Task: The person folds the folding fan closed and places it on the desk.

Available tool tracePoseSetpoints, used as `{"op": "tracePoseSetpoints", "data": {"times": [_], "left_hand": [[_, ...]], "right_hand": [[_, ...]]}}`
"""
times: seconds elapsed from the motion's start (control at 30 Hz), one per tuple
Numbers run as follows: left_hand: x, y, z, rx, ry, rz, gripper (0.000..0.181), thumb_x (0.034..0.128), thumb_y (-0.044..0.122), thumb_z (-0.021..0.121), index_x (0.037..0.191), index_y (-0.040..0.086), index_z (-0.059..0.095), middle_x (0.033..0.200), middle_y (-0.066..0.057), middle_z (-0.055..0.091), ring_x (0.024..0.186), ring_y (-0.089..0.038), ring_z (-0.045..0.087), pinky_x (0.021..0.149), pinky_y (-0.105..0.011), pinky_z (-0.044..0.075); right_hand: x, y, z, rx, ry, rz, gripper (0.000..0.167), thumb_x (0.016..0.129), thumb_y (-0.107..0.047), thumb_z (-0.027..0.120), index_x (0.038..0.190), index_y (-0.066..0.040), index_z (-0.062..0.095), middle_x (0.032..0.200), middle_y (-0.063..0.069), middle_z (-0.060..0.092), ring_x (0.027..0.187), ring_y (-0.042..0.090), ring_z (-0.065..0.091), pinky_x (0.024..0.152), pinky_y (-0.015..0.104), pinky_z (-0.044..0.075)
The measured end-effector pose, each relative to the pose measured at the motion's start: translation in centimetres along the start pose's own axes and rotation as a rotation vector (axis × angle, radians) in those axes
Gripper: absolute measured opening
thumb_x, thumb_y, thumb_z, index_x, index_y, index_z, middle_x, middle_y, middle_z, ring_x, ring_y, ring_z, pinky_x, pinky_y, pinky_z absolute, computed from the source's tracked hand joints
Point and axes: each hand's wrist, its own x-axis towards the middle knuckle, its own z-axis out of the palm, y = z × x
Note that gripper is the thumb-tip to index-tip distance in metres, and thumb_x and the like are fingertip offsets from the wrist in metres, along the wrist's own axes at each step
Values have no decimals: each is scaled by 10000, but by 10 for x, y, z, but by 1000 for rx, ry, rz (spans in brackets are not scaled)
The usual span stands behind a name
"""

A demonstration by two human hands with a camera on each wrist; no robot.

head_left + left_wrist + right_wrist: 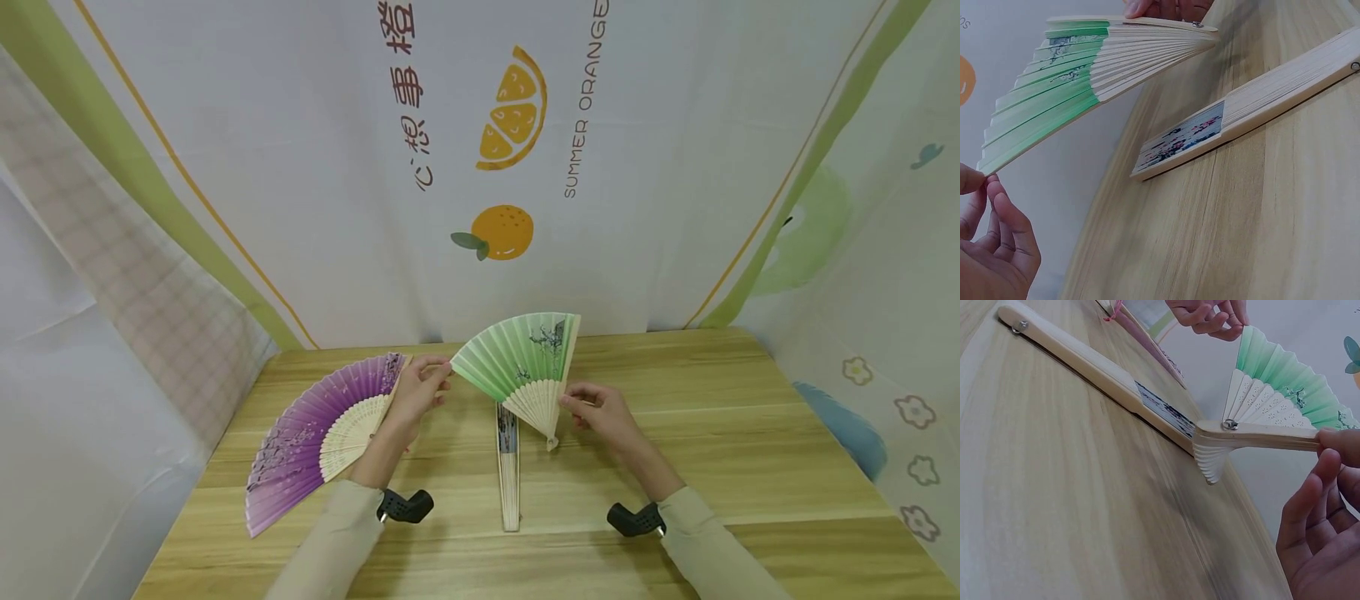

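Note:
A green folding fan (525, 354), partly spread, is held up off the table between both hands. My left hand (420, 387) pinches its left outer corner between thumb and fingertips, as the left wrist view also shows. On the other side, my right hand (603, 412) pinches the right outer rib with the thumb and a finger. Below the fan's pivot end lies a folded fan (509, 483) with a dark floral print, also plain in the left wrist view (1179, 140). A purple fan (322, 437) lies spread out at the left, partly hidden behind my left hand and forearm.
The wooden table (750, 467) runs back to a white curtain (337, 208) printed with oranges and writing. Fabric also hangs along the left and right sides. Black wrist mounts (405, 506) sit on both wrists.

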Motion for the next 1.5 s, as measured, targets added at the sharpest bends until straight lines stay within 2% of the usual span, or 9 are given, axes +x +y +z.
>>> {"op": "tracePoseSetpoints", "data": {"times": [0.13,0.27,0.4,0.53,0.7,0.87,1.1,1.33,1.5], "left_hand": [[0,1,4,4,-4,0,253,1045,145,595,1245,-8,613,1167,-210,627,891,-215,590,762,-335,529],[2,1,9,-13,-17,-15,245,1045,143,596,1238,-8,617,1151,-185,635,915,-243,601,727,-299,517],[2,3,14,-52,-19,-12,223,1041,126,601,1207,-23,618,1086,-137,649,851,-192,600,684,-267,510],[-1,5,16,-81,-41,25,189,1044,133,598,1172,-5,618,1036,-88,662,798,-144,594,671,-257,507],[-2,6,18,-100,-68,62,180,1041,140,600,1161,7,625,1081,-153,663,836,-184,609,670,-255,515],[2,6,23,-97,-49,25,242,1044,147,601,1218,-22,606,1121,-185,638,866,-216,604,678,-264,516],[6,5,33,-105,-44,-7,224,1033,129,618,1205,-15,617,1030,-90,658,825,-167,611,693,-285,521],[5,5,39,-116,-35,2,225,1016,108,631,1191,-31,601,1045,-134,665,816,-164,609,661,-258,513],[8,3,41,-119,-54,6,244,1020,97,625,1213,-46,580,1018,-93,671,798,-136,600,672,-271,514]], "right_hand": [[0,0,1,6,-5,-9,160,969,-52,698,1024,95,664,845,149,608,652,145,531,592,276,481],[0,-1,1,8,-11,-13,150,964,-43,700,1016,94,668,830,119,611,652,144,535,590,268,477],[-1,0,1,9,-20,-22,154,963,-37,697,1019,103,667,837,108,615,654,145,539,589,265,479],[0,1,0,12,-24,-36,157,970,-34,687,1019,113,662,812,108,600,644,139,525,578,256,461],[0,2,1,12,-40,-55,163,972,-25,681,1020,129,657,791,100,585,638,141,513,570,249,450],[0,2,2,9,-45,-57,171,971,-35,687,1024,126,660,796,111,584,644,149,515,573,253,452],[0,2,2,2,-51,-62,148,972,-13,675,1011,129,657,798,75,583,648,137,512,566,243,438],[0,6,3,7,-52,-52,145,969,0,670,999,139,643,770,50,570,640,132,508,564,239,440],[-1,6,5,0,-42,-40,151,970,-28,683,1006,116,657,764,63,572,642,140,513,566,250,433]]}}
